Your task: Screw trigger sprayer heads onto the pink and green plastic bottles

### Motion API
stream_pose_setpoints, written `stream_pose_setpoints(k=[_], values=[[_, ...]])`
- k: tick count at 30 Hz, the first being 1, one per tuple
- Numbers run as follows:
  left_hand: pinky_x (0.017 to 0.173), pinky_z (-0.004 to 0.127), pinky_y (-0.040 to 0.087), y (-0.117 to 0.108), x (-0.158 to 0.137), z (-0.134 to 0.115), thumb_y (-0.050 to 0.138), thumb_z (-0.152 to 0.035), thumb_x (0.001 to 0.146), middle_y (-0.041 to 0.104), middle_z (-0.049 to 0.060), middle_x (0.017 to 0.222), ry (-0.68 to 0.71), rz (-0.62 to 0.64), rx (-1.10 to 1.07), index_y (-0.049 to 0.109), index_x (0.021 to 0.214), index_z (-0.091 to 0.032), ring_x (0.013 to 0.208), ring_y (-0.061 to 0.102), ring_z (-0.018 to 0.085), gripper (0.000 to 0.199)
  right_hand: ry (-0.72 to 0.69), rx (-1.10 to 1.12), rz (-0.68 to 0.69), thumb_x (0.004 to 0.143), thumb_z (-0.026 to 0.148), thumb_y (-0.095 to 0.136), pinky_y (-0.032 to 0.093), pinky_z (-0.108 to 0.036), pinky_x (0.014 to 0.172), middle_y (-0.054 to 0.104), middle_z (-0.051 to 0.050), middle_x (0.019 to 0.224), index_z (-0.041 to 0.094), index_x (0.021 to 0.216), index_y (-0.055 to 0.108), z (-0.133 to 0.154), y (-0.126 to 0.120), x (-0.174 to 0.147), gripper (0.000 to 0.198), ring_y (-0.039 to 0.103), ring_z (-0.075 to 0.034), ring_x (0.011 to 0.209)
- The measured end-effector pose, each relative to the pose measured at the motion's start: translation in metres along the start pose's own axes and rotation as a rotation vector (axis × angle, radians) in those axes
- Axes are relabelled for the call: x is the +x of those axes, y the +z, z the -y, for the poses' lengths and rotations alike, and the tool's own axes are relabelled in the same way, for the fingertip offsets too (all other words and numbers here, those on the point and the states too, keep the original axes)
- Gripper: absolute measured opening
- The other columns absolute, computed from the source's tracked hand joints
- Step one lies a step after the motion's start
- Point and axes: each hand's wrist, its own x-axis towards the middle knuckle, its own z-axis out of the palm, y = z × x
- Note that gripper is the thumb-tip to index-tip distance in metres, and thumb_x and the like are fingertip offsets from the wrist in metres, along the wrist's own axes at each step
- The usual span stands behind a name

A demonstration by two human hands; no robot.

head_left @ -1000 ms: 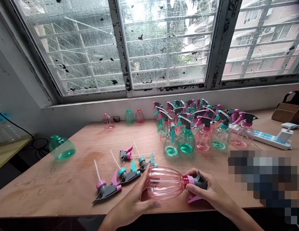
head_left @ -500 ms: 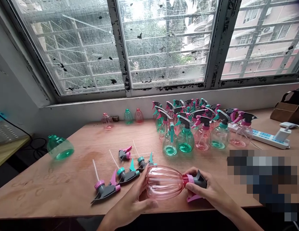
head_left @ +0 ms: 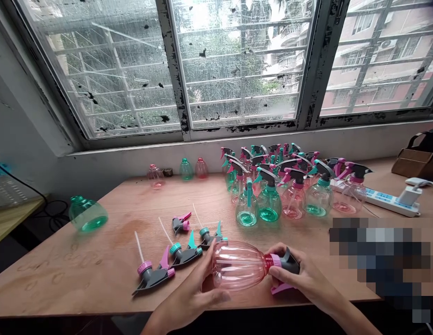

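A clear pink spray bottle [head_left: 239,265] lies sideways between my hands, above the table's front edge. My left hand [head_left: 198,284] is wrapped round its base end. At the neck, the fingers of my right hand [head_left: 295,274] close on the grey and pink trigger sprayer [head_left: 289,261], whose pink collar sits against the bottle's mouth. Left of my hands lie loose trigger sprayers with thin tubes: a pink and grey one [head_left: 151,277], a teal and grey one [head_left: 184,255], another teal one [head_left: 206,237] partly behind my left fingers, and a small pink one [head_left: 181,224].
Several bottles with sprayers [head_left: 268,204] stand grouped at the back right, beside a white power strip [head_left: 387,201]. A green bottle [head_left: 88,215] leans at the left edge. Three bottles without sprayers, one green [head_left: 185,170], stand near the wall. A brown bag [head_left: 416,156] sits far right.
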Motion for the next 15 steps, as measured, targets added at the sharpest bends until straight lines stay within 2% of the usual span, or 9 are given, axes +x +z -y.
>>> stream_pose_setpoints(k=[2, 4, 8, 11, 13, 15], values=[[0.131, 0.05, 0.013, -0.0005, -0.0004, 0.0004, 0.079, -0.042, 0.089, 0.009, 0.004, 0.177, 0.009, 0.0, 0.025, 0.007, 0.165, -0.035, 0.161, 0.013, 0.033, 0.104, -0.003, 0.004, -0.01, 0.083, 0.049, 0.082, 0.053, -0.029, 0.058, 0.069, 0.002, 0.067, 0.017, 0.093, 0.071, 0.0, -0.0002, 0.0001, 0.035, 0.063, -0.017, 0.059], [0.129, 0.05, 0.019, 0.0, 0.0001, 0.0, 0.077, -0.037, 0.092, 0.012, 0.004, 0.176, 0.044, 0.013, 0.011, 0.002, 0.164, -0.039, 0.16, 0.018, 0.033, 0.104, -0.006, 0.012, -0.018, 0.083, 0.049, 0.082, 0.052, -0.029, 0.056, 0.069, 0.001, 0.066, 0.017, 0.093, 0.071, -0.0002, -0.0004, 0.0003, 0.035, 0.063, -0.017, 0.058], [0.13, 0.048, 0.018, 0.0023, 0.0028, -0.0002, 0.075, -0.035, 0.094, 0.018, 0.004, 0.175, 0.08, 0.031, -0.063, -0.004, 0.164, -0.039, 0.162, 0.005, 0.031, 0.105, -0.002, 0.024, -0.011, 0.084, 0.047, 0.082, 0.052, -0.028, 0.057, 0.07, 0.001, 0.065, 0.017, 0.092, 0.07, -0.0007, -0.0005, 0.0005, 0.034, 0.062, -0.016, 0.058], [0.13, 0.049, 0.017, 0.0028, 0.0032, 0.0008, 0.085, -0.034, 0.086, 0.017, 0.006, 0.175, 0.049, 0.023, -0.116, 0.001, 0.165, -0.037, 0.161, 0.007, 0.033, 0.115, -0.008, 0.025, 0.002, 0.084, 0.046, 0.083, 0.051, -0.027, 0.059, 0.069, 0.002, 0.067, 0.016, 0.093, 0.071, -0.0007, -0.0002, 0.0002, 0.033, 0.061, -0.015, 0.061], [0.131, 0.048, 0.016, 0.0025, 0.0024, 0.0008, 0.085, -0.036, 0.085, 0.015, 0.005, 0.176, 0.042, 0.028, -0.126, 0.009, 0.165, -0.037, 0.161, 0.013, 0.033, 0.111, -0.015, 0.022, 0.01, 0.084, 0.045, 0.083, 0.05, -0.027, 0.059, 0.068, 0.002, 0.069, 0.016, 0.094, 0.071, -0.0006, -0.0003, 0.0, 0.033, 0.06, -0.015, 0.062], [0.129, 0.047, 0.022, 0.0022, 0.0017, -0.0004, 0.083, -0.038, 0.087, 0.014, 0.004, 0.176, 0.044, 0.025, -0.112, 0.015, 0.164, -0.038, 0.158, 0.023, 0.033, 0.103, -0.015, 0.018, 0.015, 0.084, 0.045, 0.083, 0.05, -0.026, 0.06, 0.068, 0.002, 0.069, 0.016, 0.094, 0.071, -0.0006, -0.0006, 0.0, 0.033, 0.06, -0.015, 0.062]])
